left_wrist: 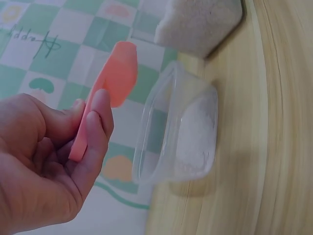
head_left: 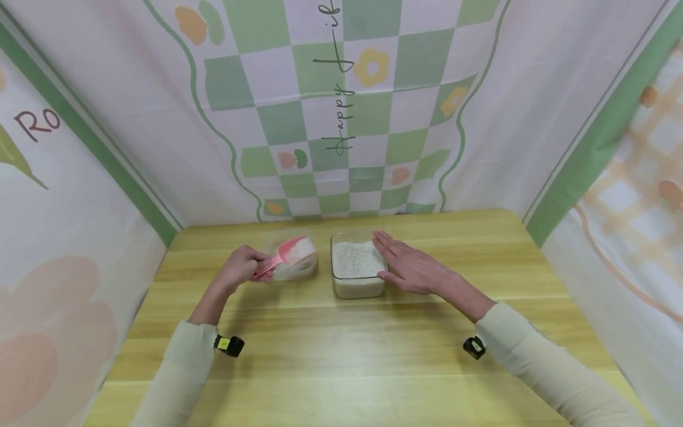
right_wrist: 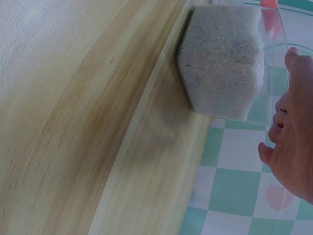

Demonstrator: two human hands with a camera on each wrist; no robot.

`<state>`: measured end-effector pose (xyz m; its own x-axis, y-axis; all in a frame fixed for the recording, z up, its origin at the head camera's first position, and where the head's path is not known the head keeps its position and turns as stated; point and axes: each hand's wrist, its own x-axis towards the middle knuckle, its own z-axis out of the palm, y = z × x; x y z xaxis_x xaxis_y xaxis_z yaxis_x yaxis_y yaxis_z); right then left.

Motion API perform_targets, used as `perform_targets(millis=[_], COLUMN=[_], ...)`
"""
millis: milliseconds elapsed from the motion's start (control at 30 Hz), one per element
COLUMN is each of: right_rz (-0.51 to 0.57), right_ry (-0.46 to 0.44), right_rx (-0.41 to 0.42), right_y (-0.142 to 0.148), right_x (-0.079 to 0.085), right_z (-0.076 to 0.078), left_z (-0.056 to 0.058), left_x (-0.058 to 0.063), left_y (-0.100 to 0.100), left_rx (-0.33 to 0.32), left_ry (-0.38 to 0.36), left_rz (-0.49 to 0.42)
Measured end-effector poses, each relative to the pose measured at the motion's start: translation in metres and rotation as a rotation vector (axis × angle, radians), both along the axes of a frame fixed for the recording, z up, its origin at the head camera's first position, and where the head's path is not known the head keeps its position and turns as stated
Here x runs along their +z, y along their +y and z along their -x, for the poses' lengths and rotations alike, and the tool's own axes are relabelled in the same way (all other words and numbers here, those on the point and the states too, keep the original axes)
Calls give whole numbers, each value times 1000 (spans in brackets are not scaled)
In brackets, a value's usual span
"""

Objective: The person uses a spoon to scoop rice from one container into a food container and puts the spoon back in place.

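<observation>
Left hand [head_left: 245, 265] pinches the scoop [left_wrist: 122, 73] by its handle; the scoop (loaded with rice [head_left: 300, 251]) is above the tub [left_wrist: 190, 90], which has some rice in it. Right hand [head_left: 412, 267] has fingers straight, close together, at the right rim of the rice-filled bin [head_left: 359, 289], right of the tub.

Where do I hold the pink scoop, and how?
I'd pinch the scoop by its thin handle, coming from the person's left, as the left hand does. The handle sticks out that way, and the wide bowl at its other end carries white grains, so holding it level should help avoid spills.
</observation>
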<state>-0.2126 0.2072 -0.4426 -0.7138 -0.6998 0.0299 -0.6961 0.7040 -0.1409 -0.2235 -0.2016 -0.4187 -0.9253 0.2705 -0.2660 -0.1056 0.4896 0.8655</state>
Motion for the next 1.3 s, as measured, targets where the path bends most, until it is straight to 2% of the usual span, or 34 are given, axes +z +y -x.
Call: perform_targets(millis=[467,667,933,1300], right_rz=[12,21,15,10], right_ry=[1,0,-15,1], right_rx=[1,-1,-6,-6], right_y=[0,0,1,1], right_x=[-1,-2,-1,-3], right_z=[1,1,0,1], left_z=[4,9,9,8], left_x=[-3,-5,-1,3], left_y=[-5,-6,-6,-9], left_rx=[-19,-18,-20,-37], left_ry=[59,77,56,104], left_rz=[152,175,214,322])
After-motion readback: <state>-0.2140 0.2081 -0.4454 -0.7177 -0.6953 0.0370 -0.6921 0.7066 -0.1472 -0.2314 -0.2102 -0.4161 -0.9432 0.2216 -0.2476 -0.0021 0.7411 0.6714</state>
